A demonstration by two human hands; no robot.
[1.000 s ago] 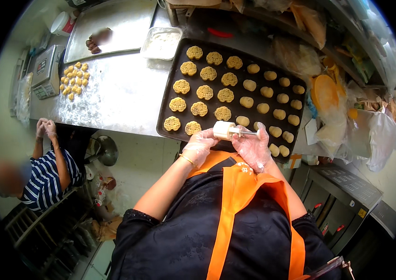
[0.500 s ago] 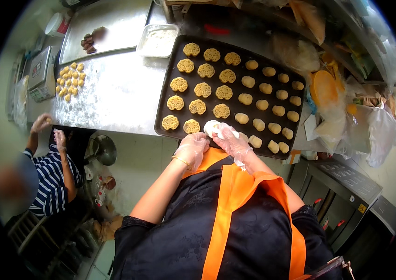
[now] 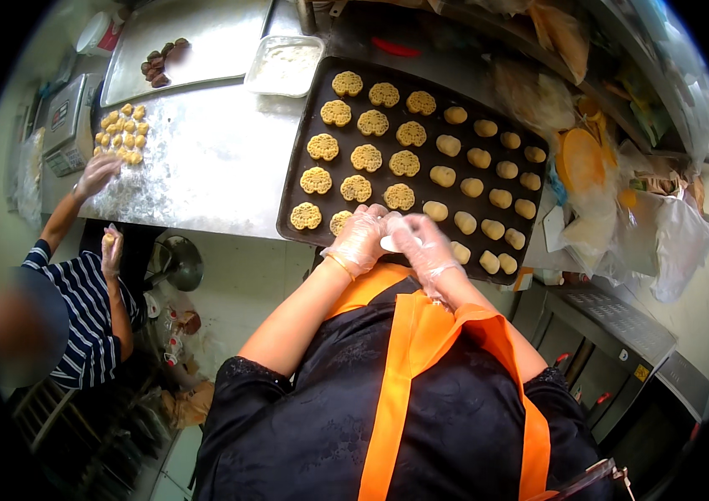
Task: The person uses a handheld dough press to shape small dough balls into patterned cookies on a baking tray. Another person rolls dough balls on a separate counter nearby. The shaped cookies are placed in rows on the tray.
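My left hand (image 3: 358, 240) and right hand (image 3: 421, 242), both in clear gloves, meet at the near edge of the dark baking tray (image 3: 304, 150). Between them I hold a small white object (image 3: 389, 243); my fingers cover most of it, so I cannot tell whether it is a mould or a piece of dough. Both hands are curled closed around it, fingertips touching.

On the tray, flower-stamped cookies (image 3: 367, 157) fill the left half. Plain dough balls (image 3: 488, 179) fill the right half. One stamped cookie (image 3: 339, 222) at the tray's near edge is partly hidden by my left hand.

Beyond the tray's far left corner stands a shallow white container (image 3: 285, 65) of flour-like powder. Left of the tray, the steel table (image 3: 204, 159) carries a cluster of small stamped cookies (image 3: 123, 134). Another person's gloved hand (image 3: 95, 174) rests beside that cluster. Right of the tray, plastic bags (image 3: 663, 242) lie crumpled; their contents are unclear.
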